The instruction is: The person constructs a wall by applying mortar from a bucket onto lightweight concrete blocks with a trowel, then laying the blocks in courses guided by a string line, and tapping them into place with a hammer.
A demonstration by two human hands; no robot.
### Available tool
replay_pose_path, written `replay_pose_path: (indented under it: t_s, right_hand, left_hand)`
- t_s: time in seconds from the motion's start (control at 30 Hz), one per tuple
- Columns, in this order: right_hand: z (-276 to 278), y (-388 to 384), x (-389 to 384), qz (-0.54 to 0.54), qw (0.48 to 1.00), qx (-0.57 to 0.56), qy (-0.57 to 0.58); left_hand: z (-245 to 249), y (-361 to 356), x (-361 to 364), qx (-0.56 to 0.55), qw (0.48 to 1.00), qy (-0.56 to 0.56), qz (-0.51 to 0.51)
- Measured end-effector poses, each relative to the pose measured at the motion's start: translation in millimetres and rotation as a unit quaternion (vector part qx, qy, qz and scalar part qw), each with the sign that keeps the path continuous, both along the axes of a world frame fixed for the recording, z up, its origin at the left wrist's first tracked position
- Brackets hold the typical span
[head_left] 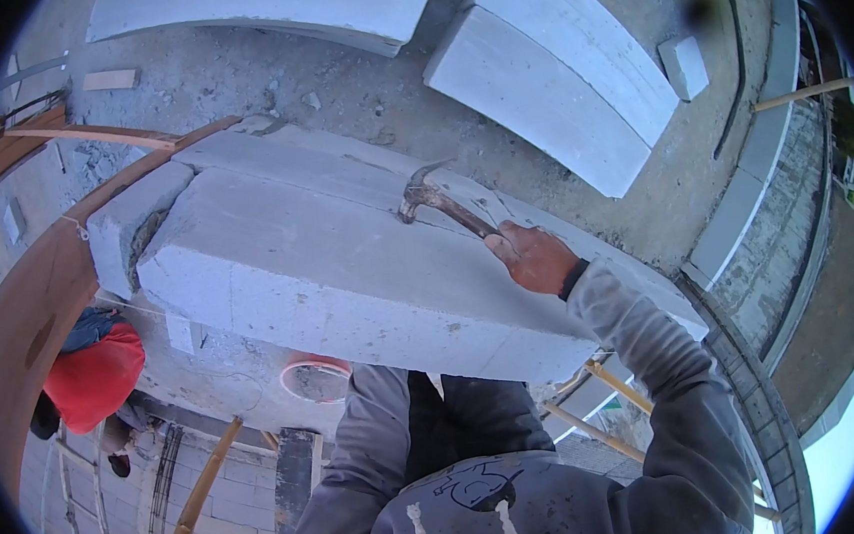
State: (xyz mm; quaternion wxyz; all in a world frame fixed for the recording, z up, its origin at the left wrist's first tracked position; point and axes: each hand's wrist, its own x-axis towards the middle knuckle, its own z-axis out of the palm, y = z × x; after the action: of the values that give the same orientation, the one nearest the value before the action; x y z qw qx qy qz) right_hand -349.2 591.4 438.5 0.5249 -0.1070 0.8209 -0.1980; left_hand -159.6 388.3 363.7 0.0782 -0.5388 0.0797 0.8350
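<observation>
My right hand (535, 258) is wrapped round the handle of a claw hammer (453, 209), whose head is over the top of a long pale block (326, 255). This block lies across the view in front of my body. At its left end sits a smaller block piece (128, 225), with a jagged mortar-filled gap between the two. My left sleeve (360, 438) reaches down to the block's near side, and the left hand is hidden below or behind it.
Large pale blocks (552, 76) lie on the dusty slab beyond. At the left are a curved wooden board (30, 318), a person in red (99, 373) and a ladder (84, 495). A round bucket (318, 381) stands below. Wooden poles (200, 501) slant up nearby.
</observation>
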Motion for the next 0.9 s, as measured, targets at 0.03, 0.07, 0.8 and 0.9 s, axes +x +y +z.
replay_pose_path:
  t_s: [0.03, 0.07, 0.8, 0.9]
  right_hand:
    - [1.8, 2.2, -4.1, -0.002, 1.000, 0.006, 0.002]
    - [5.2, 4.1, -9.5, 0.002, 1.000, 0.017, -0.013]
    - [-15.5, -125.8, -61.6, -0.265, 0.947, -0.104, -0.148]
    - [-15.3, -144.4, -55.5, -0.223, 0.943, -0.121, -0.215]
  left_hand:
    - [-0.3, 3.2, -0.8, 0.006, 1.000, 0.001, -0.003]
    - [-2.5, 5.2, -3.6, 0.012, 1.000, 0.002, -0.005]
    - [18.8, -118.8, -34.3, -0.171, 0.985, 0.012, 0.032]
    - [16.6, -118.7, -34.0, -0.177, 0.983, 0.008, 0.040]
